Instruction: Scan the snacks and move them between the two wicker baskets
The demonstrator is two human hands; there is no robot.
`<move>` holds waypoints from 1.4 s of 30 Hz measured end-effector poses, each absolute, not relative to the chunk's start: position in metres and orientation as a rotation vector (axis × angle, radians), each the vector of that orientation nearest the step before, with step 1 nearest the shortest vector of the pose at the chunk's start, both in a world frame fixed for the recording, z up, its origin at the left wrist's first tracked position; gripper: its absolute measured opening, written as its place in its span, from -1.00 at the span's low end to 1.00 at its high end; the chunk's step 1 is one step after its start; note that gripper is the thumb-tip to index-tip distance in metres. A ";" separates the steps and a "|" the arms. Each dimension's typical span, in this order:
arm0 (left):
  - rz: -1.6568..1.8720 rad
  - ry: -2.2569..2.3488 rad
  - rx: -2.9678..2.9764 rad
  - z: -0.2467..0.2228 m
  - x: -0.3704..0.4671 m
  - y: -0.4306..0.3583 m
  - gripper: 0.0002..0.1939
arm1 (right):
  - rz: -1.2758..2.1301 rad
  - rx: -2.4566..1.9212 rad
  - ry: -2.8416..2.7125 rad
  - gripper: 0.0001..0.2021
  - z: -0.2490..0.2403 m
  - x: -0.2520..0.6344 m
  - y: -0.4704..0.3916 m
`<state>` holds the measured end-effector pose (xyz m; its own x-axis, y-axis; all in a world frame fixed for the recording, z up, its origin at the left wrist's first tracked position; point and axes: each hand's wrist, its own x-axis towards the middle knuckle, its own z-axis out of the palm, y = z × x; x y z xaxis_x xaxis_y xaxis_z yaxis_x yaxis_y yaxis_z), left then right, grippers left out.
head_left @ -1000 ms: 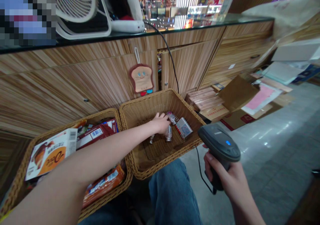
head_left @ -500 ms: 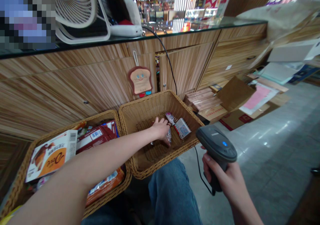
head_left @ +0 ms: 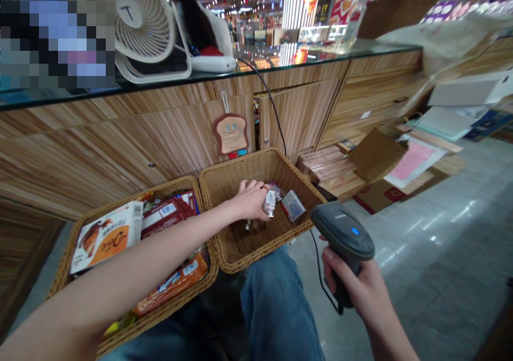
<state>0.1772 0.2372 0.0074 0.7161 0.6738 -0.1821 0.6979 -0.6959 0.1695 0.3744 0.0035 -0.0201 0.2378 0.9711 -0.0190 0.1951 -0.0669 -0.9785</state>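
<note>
My left hand is over the right wicker basket, its fingers closed on a small clear packet with a white label. Beside it in that basket lie a flat rectangular pack and a small purple packet, partly covered. My right hand grips a dark grey barcode scanner with a lit blue light, to the right of the basket. The left wicker basket holds a white and orange box, dark red packs and an orange packet.
Behind the baskets stands a wood-grain counter with a white fan on its glass top. A toast-shaped hanging decoration is on its front. Cardboard boxes lie on the floor at right. A black cable hangs down.
My left hand has risen slightly, and the labelled clear packet now shows plainly at its fingers. The view has shifted, revealing more of the left basket. My right hand still holds the scanner.
</note>
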 end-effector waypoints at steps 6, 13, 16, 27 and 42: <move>0.357 1.199 2.683 0.039 0.126 0.186 -0.11 | 0.980 -1.431 -1.215 -0.45 -0.014 0.355 -0.005; 0.728 1.384 2.678 0.039 0.083 0.120 -0.14 | 1.049 -1.334 -1.327 -0.58 0.004 0.317 -0.014; 0.786 1.437 2.654 0.036 0.076 0.106 -0.11 | 1.034 -1.290 -1.466 -0.68 0.019 0.303 -0.020; 0.977 1.453 2.604 0.034 0.066 0.080 -0.10 | 0.989 -1.233 -1.606 -0.83 0.033 0.285 -0.036; 1.039 1.809 2.445 0.032 0.020 0.064 -0.08 | 0.860 -1.325 -1.584 -0.67 0.031 0.291 -0.036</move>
<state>0.0202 0.0636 0.0319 0.1587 0.8319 0.5318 0.8787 -0.3647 0.3082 0.2912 -0.0356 0.0312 -0.0503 0.9809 0.1879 0.3763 0.1928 -0.9062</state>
